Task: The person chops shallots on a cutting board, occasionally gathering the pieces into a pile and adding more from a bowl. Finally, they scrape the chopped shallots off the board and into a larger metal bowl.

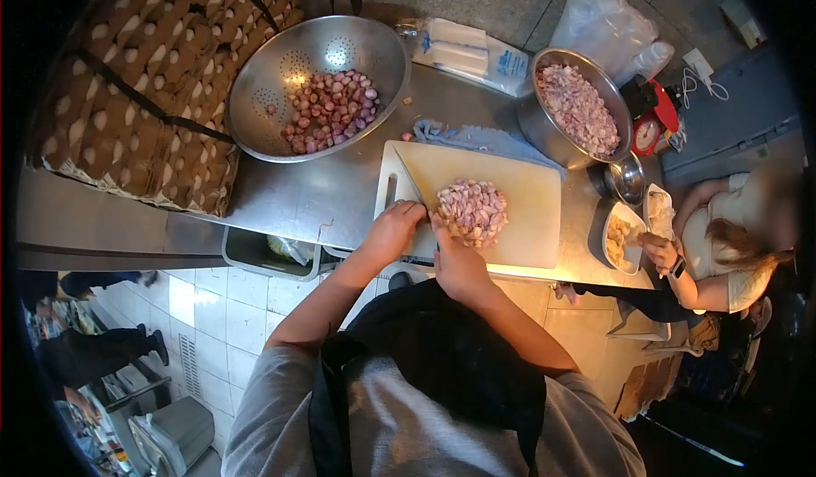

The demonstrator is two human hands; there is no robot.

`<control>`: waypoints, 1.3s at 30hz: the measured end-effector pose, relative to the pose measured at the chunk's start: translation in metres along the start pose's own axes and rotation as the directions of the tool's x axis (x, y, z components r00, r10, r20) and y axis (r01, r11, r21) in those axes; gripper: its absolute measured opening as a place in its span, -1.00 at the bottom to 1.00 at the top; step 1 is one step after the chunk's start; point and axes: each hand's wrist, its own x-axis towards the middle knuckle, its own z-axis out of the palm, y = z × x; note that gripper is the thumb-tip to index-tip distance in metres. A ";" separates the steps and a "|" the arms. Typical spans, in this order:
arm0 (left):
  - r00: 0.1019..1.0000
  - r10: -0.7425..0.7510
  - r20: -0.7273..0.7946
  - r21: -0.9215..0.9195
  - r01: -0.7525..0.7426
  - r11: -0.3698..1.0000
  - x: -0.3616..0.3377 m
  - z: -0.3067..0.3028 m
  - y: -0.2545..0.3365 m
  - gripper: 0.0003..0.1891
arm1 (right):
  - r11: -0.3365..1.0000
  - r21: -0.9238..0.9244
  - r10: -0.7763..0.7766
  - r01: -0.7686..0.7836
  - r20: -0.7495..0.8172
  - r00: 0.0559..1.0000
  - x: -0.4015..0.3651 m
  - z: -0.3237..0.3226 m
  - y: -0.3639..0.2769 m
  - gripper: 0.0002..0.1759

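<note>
Left hand (395,229) looks fisted on the knife (410,180) handle; right hand (455,260) touches the chopped shallot pile (473,211) mid cutting board (527,231), grip can't tell. Best: curl right fingertips back, keep blade tip down, pile gathered tight

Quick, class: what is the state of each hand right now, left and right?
Left hand: closed on the knife handle.
Right hand: curled against the pile of shallots on the cutting board; whether it holds one cannot be told.
</note>
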 end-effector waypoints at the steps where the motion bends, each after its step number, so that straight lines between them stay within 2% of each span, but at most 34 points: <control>1: 1.000 -0.004 -0.002 0.005 0.004 1.000 0.001 -0.001 0.001 -0.78 | 1.000 -0.004 -0.007 0.007 0.012 1.000 0.005 -0.006 0.001 -0.32; 5: 1.000 -0.025 0.016 0.026 0.024 0.999 0.000 0.003 -0.003 -0.81 | 0.999 0.035 0.018 -0.021 0.077 0.997 -0.006 -0.025 -0.007 -0.30; 7: 0.999 -0.007 0.038 0.011 0.006 1.000 -0.001 0.003 -0.006 -0.82 | 0.996 0.077 -0.050 0.051 -0.017 0.999 -0.002 0.007 0.005 -0.28; 10: 1.000 0.001 0.028 -0.012 -0.001 1.000 0.000 0.003 -0.006 -0.79 | 0.996 0.017 -0.084 0.084 -0.048 0.995 0.006 0.005 0.008 -0.25; 12: 1.000 -0.009 0.006 0.023 0.009 1.000 0.000 0.004 -0.005 -0.81 | 1.000 -0.011 -0.027 0.028 0.070 0.997 -0.001 -0.016 -0.003 -0.27; 14: 1.000 0.015 -0.003 0.041 -0.015 0.999 0.002 0.000 -0.001 -0.83 | 0.996 0.081 0.021 -0.029 0.102 0.995 -0.007 -0.017 -0.010 -0.28; 17: 0.998 -0.022 0.056 0.052 0.019 0.998 0.002 -0.003 0.001 -0.77 | 0.992 0.123 -0.008 0.003 0.035 0.999 0.002 -0.006 -0.006 -0.31; 20: 0.996 -0.028 0.081 0.070 0.022 0.997 0.001 -0.002 -0.002 -0.74 | 0.997 0.074 -0.014 0.009 0.067 0.998 0.000 -0.019 -0.007 -0.30; 23: 0.998 0.000 0.070 0.042 -0.003 0.999 0.001 -0.001 -0.005 -0.74 | 0.995 0.075 0.056 -0.063 0.088 0.995 -0.007 -0.015 -0.013 -0.31; 26: 0.998 0.010 0.059 0.042 -0.013 0.999 0.001 -0.001 -0.006 -0.75 | 0.990 0.142 0.003 -0.002 -0.003 1.000 0.002 -0.005 -0.007 -0.46; 29: 0.998 0.019 0.064 0.077 -0.024 0.997 0.002 -0.003 -0.004 -0.77 | 0.993 0.094 0.054 -0.072 0.180 0.982 -0.003 -0.040 -0.019 -0.44; 32: 0.997 0.023 0.067 0.079 -0.028 0.996 0.000 -0.001 -0.005 -0.79 | 0.990 0.144 0.007 -0.011 0.027 1.000 -0.003 0.001 -0.004 -0.41; 35: 0.998 0.034 0.049 0.071 -0.037 0.997 0.000 -0.001 -0.002 -0.80 | 0.990 0.137 -0.008 0.018 -0.073 0.997 0.003 0.001 -0.004 -0.40; 38: 0.998 0.067 0.000 0.071 -0.066 0.995 0.001 -0.002 0.002 -0.80 | 0.992 0.128 -0.021 0.021 -0.001 1.000 -0.003 -0.020 -0.004 -0.37; 39: 0.997 0.070 -0.010 0.067 -0.069 0.995 0.000 -0.003 0.003 -0.81 | 0.988 0.147 -0.044 0.047 -0.025 0.999 -0.008 -0.020 -0.001 -0.35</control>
